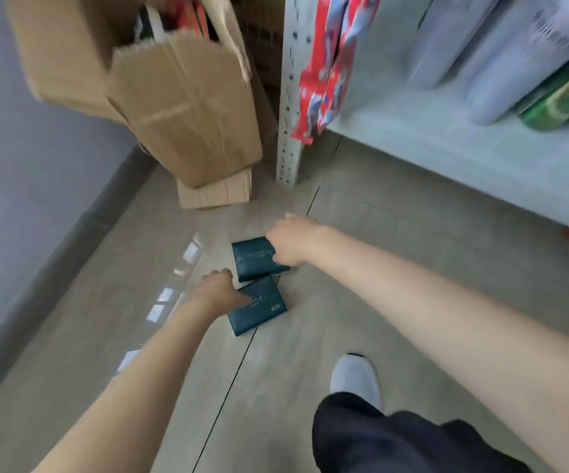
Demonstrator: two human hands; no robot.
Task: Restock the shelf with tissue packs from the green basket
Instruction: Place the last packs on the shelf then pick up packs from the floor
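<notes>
A torn cardboard box [187, 107] leans by the wall. My left hand [220, 288] pinches the nearer tissue pack [262, 310] at its left edge, thumb on top; my right hand [293, 242] curls over the right edge of the farther tissue pack [254, 259]. Both lie flat on the floor [395, 268], touching, likely so I can lift one each toward the shelf [446, 155]. Their pale lettering is too blurred to read; no green basket shows

An open cardboard box [173, 114] and a smaller carton [214, 194] sit on the grey tiled floor [378, 302].
</notes>
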